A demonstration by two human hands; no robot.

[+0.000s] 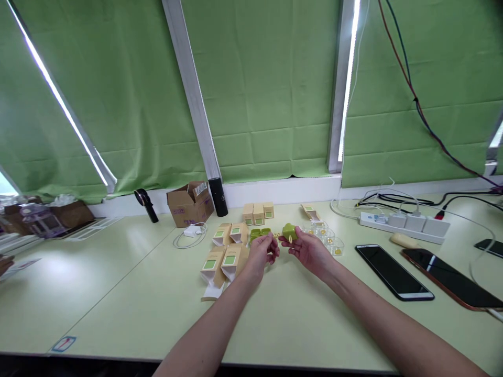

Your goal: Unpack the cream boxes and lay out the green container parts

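Note:
My right hand is closed on a small, rounded green object with a pale loop at its underside; its exact kind is unclear. A short yellowish strip runs between that object and the pinched fingertips of my left hand. Just behind my left hand lie more green pieces, partly covered by it. Opened cream boxes with green labels stand left of my hands. Small clear containers with yellow bits inside sit beyond my right hand.
Closed cream boxes stand at the back, with an open one to their right. A cardboard box, black cylinder, handheld fan and charger are left. Phones and a power strip lie right.

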